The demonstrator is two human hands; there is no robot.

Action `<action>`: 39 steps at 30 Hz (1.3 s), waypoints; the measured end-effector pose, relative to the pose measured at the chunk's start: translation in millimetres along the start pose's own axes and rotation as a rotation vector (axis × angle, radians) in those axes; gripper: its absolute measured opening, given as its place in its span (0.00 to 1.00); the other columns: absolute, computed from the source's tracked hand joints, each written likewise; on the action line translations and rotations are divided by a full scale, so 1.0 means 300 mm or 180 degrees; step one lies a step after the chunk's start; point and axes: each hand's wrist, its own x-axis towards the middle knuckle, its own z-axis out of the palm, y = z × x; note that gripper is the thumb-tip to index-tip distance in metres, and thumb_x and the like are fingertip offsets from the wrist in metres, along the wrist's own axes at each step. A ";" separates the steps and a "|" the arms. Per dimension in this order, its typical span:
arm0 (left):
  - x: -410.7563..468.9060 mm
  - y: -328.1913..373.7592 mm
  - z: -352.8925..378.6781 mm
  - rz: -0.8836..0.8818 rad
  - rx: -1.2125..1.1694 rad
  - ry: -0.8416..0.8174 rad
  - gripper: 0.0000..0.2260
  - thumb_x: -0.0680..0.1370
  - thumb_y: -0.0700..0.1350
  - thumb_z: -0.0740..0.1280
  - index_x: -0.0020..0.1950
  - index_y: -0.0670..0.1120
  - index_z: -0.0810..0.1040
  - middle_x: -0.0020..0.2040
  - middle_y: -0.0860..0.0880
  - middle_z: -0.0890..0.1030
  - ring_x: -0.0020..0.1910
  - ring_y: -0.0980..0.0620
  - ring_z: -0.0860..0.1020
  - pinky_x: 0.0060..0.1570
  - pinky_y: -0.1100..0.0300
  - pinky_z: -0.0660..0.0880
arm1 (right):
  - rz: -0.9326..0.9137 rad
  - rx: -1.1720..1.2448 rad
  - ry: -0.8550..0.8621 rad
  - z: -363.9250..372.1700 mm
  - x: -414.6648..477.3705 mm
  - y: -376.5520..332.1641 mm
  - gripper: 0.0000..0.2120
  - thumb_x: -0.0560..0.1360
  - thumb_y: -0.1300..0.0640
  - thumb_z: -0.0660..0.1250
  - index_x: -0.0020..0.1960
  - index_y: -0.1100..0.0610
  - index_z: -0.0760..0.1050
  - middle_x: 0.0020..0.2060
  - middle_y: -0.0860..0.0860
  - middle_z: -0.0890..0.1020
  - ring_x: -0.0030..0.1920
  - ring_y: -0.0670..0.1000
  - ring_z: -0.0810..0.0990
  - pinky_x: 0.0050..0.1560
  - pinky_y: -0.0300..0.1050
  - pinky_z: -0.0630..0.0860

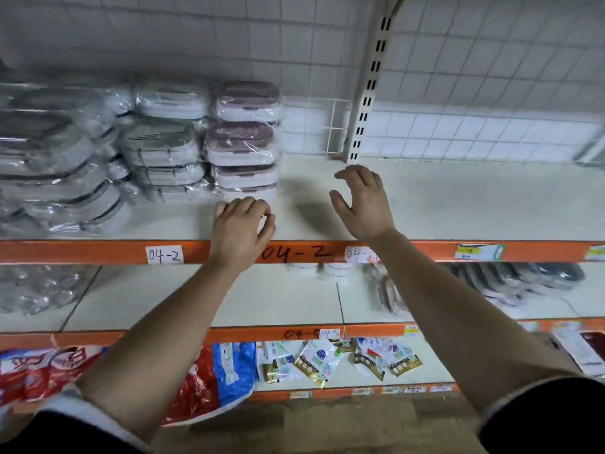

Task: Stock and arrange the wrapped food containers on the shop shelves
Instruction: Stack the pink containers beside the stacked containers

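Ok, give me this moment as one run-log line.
left hand: empty, beside pink-lidded container stack | right hand: open, empty, over bare shelf | grey-lidded stacks: left

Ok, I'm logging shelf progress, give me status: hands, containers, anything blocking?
Left hand and right hand both empty, over the top shelf. Purple-lidded stack standing beside grey stacks. Space right of it clear.

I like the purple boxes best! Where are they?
In the head view the purple-lidded containers sit stacked on the top shelf, left of centre, right beside the grey-lidded stacks and just behind the left hand.
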 end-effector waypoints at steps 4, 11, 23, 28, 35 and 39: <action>-0.076 0.172 -0.001 0.0070 -0.0214 -0.0069 0.12 0.78 0.50 0.58 0.45 0.45 0.78 0.40 0.49 0.78 0.42 0.45 0.77 0.47 0.51 0.67 | 0.0171 -0.0036 0.0040 -0.090 -0.165 0.111 0.15 0.77 0.58 0.66 0.62 0.62 0.76 0.60 0.58 0.77 0.61 0.63 0.72 0.63 0.55 0.69; -0.254 0.392 0.076 0.0311 -0.0441 -0.0109 0.09 0.77 0.46 0.62 0.42 0.44 0.78 0.40 0.48 0.78 0.41 0.44 0.77 0.44 0.52 0.68 | 0.0077 0.0015 0.0224 -0.135 -0.430 0.233 0.08 0.75 0.61 0.67 0.53 0.63 0.78 0.48 0.58 0.80 0.49 0.62 0.75 0.50 0.52 0.71; -0.471 0.395 0.462 -0.0183 -0.0463 -0.1186 0.12 0.78 0.46 0.64 0.55 0.40 0.81 0.51 0.44 0.82 0.50 0.41 0.79 0.50 0.50 0.72 | 0.0410 0.0213 -0.0841 0.190 -0.692 0.435 0.14 0.76 0.59 0.67 0.60 0.62 0.77 0.58 0.58 0.78 0.59 0.62 0.74 0.58 0.54 0.73; -0.485 0.292 0.686 -0.0302 -0.0454 -0.1452 0.17 0.79 0.45 0.66 0.66 0.40 0.76 0.62 0.42 0.78 0.60 0.40 0.75 0.59 0.49 0.70 | 0.0583 0.0257 -0.0915 0.373 -0.653 0.549 0.18 0.77 0.57 0.67 0.66 0.60 0.74 0.66 0.57 0.73 0.67 0.60 0.70 0.64 0.50 0.68; -0.439 0.166 0.963 -0.0233 -0.0379 -0.1558 0.24 0.79 0.51 0.64 0.73 0.42 0.70 0.72 0.44 0.70 0.70 0.44 0.68 0.68 0.51 0.61 | 0.0663 0.0234 -0.0628 0.605 -0.569 0.622 0.25 0.77 0.55 0.66 0.73 0.58 0.68 0.75 0.56 0.64 0.75 0.61 0.60 0.72 0.53 0.61; -0.335 0.111 1.066 -0.0041 -0.0242 -0.1439 0.28 0.80 0.50 0.63 0.77 0.42 0.61 0.77 0.43 0.61 0.75 0.43 0.61 0.71 0.49 0.60 | 0.0600 -0.0130 -0.0630 0.676 -0.453 0.664 0.30 0.78 0.50 0.64 0.77 0.56 0.60 0.77 0.56 0.59 0.77 0.63 0.54 0.75 0.55 0.55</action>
